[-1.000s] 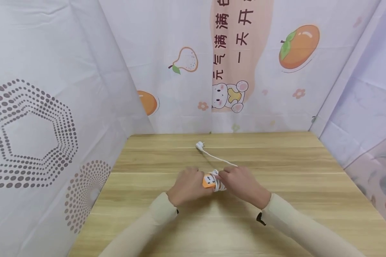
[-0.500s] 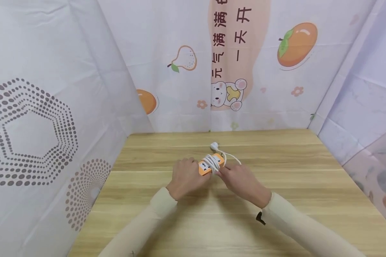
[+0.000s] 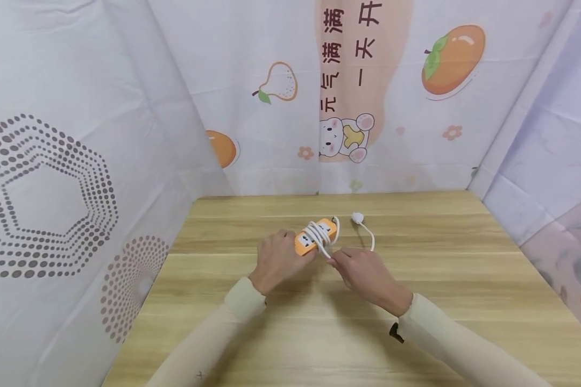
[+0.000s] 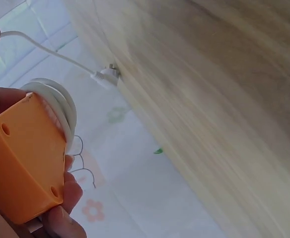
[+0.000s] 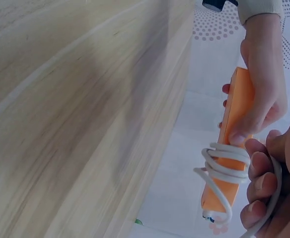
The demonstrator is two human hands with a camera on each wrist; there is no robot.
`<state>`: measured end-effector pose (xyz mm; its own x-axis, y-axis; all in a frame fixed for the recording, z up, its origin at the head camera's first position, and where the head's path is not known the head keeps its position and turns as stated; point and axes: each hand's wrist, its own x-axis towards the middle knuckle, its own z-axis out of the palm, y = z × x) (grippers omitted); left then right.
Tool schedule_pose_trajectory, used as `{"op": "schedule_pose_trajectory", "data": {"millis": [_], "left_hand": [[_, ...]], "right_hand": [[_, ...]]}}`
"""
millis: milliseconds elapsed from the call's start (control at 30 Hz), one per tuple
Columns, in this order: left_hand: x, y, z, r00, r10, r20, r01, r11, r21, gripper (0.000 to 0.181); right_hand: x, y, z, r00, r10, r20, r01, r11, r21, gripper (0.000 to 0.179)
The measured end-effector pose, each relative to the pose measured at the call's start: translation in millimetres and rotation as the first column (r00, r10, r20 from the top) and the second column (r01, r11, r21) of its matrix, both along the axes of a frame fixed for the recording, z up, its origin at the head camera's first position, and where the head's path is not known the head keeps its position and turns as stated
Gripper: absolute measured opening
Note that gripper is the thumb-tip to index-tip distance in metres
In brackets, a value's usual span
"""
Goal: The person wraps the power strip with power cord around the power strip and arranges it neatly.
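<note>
Several turns of white cord (image 3: 316,231) circle the orange power strip (image 3: 299,249), which the left hand (image 3: 278,257) grips above the table (image 3: 290,344). Right of the strip, the right hand (image 3: 365,274) pinches the cord; the plug (image 3: 357,217) has swung to the strip's right, leaving its tail (image 3: 372,239) apart from the turns, which partly hide the sockets (image 3: 305,239). Beyond the strip hangs a curtain (image 3: 271,145).
</note>
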<state>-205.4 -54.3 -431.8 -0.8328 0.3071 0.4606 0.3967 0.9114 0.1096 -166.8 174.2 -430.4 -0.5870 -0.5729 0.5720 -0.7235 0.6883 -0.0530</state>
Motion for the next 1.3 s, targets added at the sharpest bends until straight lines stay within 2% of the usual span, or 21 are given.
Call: {"op": "schedule_pose_trajectory", "data": {"millis": [100,167,233,300,400,500,567,633,667,700,767,867,933,967,1000,1033,1200,1300], "left_hand": [[-1.6,1.2,1.6,1.000,-0.005,-0.021,0.006,1.000,0.016,0.054],[-2.6,1.8,3.6,1.000,-0.007,-0.003,0.007,0.999,0.039,0.053],[-2.9,2.1,5.7,0.998,-0.011,0.058,0.005,0.995,0.101,0.052],[-2.4,2.1,8.5,0.989,-0.020,0.145,-0.009,0.980,0.200,0.048],[-0.7,1.9,12.4,0.966,-0.041,0.256,-0.053,0.936,0.348,0.043],[1.1,1.7,15.7,0.939,-0.084,0.334,-0.085,0.884,0.461,0.041],[1.7,1.4,17.2,0.915,-0.133,0.380,-0.100,0.839,0.535,0.044],[1.1,0.6,18.5,0.879,-0.201,0.432,-0.122,0.781,0.613,0.047],[0.4,0.1,18.9,0.854,-0.241,0.460,-0.144,0.741,0.655,0.048],[-0.4,-0.5,19.1,0.822,-0.289,0.490,-0.169,0.698,0.696,0.050],[-2.0,-1.9,18.7,0.744,-0.390,0.544,-0.239,0.604,0.760,0.054],[-2.5,-3.3,16.0,0.601,-0.533,0.596,-0.372,0.473,0.799,0.058],[-1.4,-4.1,14.1,0.524,-0.605,0.599,-0.430,0.420,0.800,0.059],[-0.6,-4.4,13.4,0.494,-0.632,0.597,-0.446,0.405,0.798,0.059],[0.0,-4.7,12.6,0.472,-0.656,0.589,-0.451,0.394,0.801,0.058],[0.5,-5.1,12.2,0.457,-0.676,0.579,-0.451,0.385,0.805,0.057],[0.9,-7.0,11.7,0.421,-0.735,0.531,-0.361,0.401,0.842,0.054],[0.3,-6.9,13.7,0.408,-0.753,0.516,-0.324,0.409,0.853,0.054]], "right_hand": [[0.1,-1,1.9,1.000,0.007,0.001,-0.007,1.000,-0.006,0.018],[-0.1,-2,2.1,1.000,0.007,0.003,-0.007,1.000,-0.015,0.025],[0.1,-1,0.9,1.000,0.002,0.025,-0.001,0.999,-0.034,0.025],[1.0,0,-2.3,0.999,0.004,0.042,-0.002,0.998,-0.062,0.022],[2.5,0,-8.9,0.998,0.014,0.062,-0.008,0.995,-0.101,0.009],[2.8,1,-13.8,0.999,0.027,0.045,-0.021,0.991,-0.136,0.008],[2.2,0,-15.5,0.999,0.025,0.035,-0.020,0.989,-0.145,0.006],[1.5,0,-15.7,0.999,0.019,0.027,-0.014,0.989,-0.148,0.005],[1.3,0,-15.6,1.000,0.015,0.026,-0.011,0.989,-0.146,0.005],[1.2,0,-15.0,1.000,0.011,0.027,-0.007,0.989,-0.145,0.006],[0.9,0,-14.6,0.999,0.000,0.035,0.005,0.990,-0.142,0.011],[1.5,1,-15.4,0.998,-0.004,0.055,0.011,0.989,-0.144,0.014],[1.6,2,-17.5,0.997,0.002,0.072,0.008,0.989,-0.145,0.013],[1.8,3,-18.4,0.997,0.007,0.077,0.004,0.990,-0.144,0.011],[1.8,3,-19.2,0.997,0.014,0.079,-0.003,0.990,-0.142,0.008],[1.4,4,-20.3,0.997,0.021,0.078,-0.009,0.990,-0.141,0.005],[0.0,5,-19.4,0.998,0.024,0.066,-0.013,0.987,-0.157,0.005],[-0.5,5,-16.5,0.996,0.021,0.082,-0.005,0.983,-0.184,0.004]]}}
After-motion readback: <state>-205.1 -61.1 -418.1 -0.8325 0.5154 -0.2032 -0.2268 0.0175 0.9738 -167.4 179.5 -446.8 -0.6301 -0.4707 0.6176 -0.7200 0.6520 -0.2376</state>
